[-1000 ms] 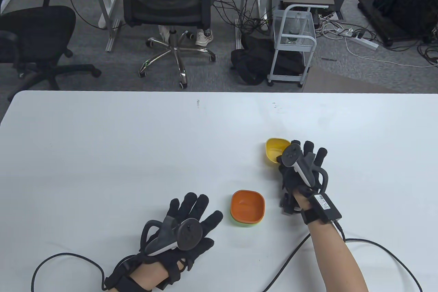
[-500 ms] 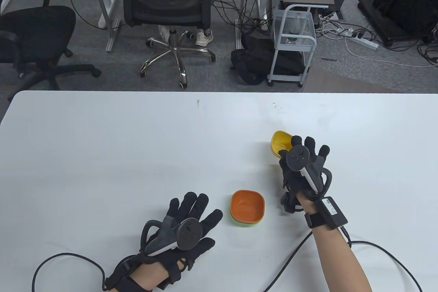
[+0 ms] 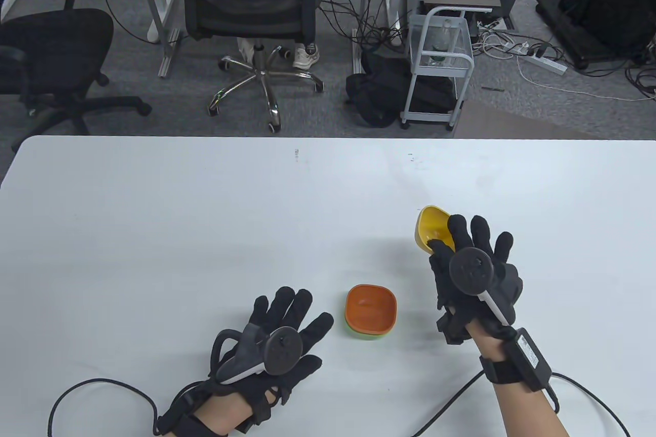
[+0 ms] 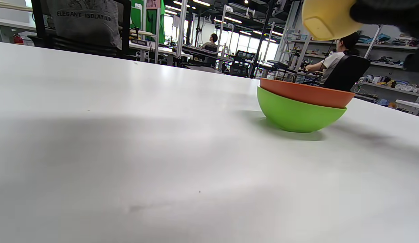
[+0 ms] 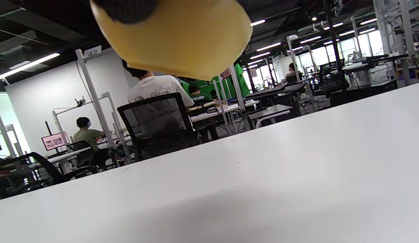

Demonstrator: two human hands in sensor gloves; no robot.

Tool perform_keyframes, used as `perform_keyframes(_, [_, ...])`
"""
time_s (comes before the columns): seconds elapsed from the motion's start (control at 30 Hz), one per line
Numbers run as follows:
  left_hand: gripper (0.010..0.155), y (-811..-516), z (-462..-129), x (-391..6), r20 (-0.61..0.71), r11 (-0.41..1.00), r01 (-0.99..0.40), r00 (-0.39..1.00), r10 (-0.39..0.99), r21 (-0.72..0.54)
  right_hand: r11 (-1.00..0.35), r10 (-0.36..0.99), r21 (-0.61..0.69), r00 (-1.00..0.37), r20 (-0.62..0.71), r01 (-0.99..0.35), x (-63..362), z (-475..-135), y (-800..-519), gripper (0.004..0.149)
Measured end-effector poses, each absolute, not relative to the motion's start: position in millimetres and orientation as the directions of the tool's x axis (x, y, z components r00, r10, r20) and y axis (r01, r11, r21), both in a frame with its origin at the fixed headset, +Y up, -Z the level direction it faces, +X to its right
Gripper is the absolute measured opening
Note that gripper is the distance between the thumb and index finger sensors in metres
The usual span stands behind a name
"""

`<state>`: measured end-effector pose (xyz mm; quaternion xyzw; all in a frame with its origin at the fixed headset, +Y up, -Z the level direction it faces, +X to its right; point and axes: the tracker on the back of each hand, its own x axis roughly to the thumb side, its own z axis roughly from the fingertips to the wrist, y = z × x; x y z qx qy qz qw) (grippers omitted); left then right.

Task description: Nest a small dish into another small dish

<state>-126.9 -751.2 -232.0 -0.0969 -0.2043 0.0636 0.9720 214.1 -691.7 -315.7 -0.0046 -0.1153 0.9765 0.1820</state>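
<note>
My right hand (image 3: 461, 247) grips a small yellow dish (image 3: 431, 227) and holds it tilted above the table, to the right of and beyond the stack. The yellow dish shows from below in the right wrist view (image 5: 182, 40) and at the top of the left wrist view (image 4: 326, 18). An orange dish (image 3: 371, 308) sits nested in a green dish (image 3: 359, 333) near the table's front middle; both show in the left wrist view, orange (image 4: 305, 94) over green (image 4: 297, 114). My left hand (image 3: 287, 321) lies flat and open on the table, left of the stack, holding nothing.
The white table (image 3: 205, 232) spreads wide around the dishes. Glove cables (image 3: 102, 391) trail over its front edge. Office chairs (image 3: 246, 1) and a small cart (image 3: 441, 63) stand on the floor beyond the far edge.
My right hand has lifted the yellow dish off the table, tipped it, and drawn it back toward me and slightly right. The left hand and the stack have not moved.
</note>
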Motion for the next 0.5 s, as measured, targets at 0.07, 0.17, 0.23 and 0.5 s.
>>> perform_keyframes(0.07, [0.072, -751, -234, -128, 0.374, 0.973, -0.090, 0.912, 0.166, -0.212, -0.903, 0.362, -0.226, -0.930, 0.059, -0.366, 211, -302, -687, 0.042])
perform_keyframes(0.17, [0.072, -749, -236, -132, 0.352, 0.972, -0.112, 0.918, 0.180, -0.204, -0.897, 0.361, -0.231, -0.926, 0.107, -0.377, 203, -279, -682, 0.042])
perform_keyframes(0.23, [0.072, -748, -238, -135, 0.333, 0.972, -0.126, 0.924, 0.187, -0.196, -0.899, 0.349, -0.230, -0.926, 0.142, -0.374, 197, -265, -682, 0.042])
perform_keyframes(0.5, [0.072, -751, -241, -136, 0.310, 0.972, -0.125, 0.933, 0.184, -0.200, -0.907, 0.342, -0.154, -0.899, 0.273, -0.392, 156, -228, -697, 0.041])
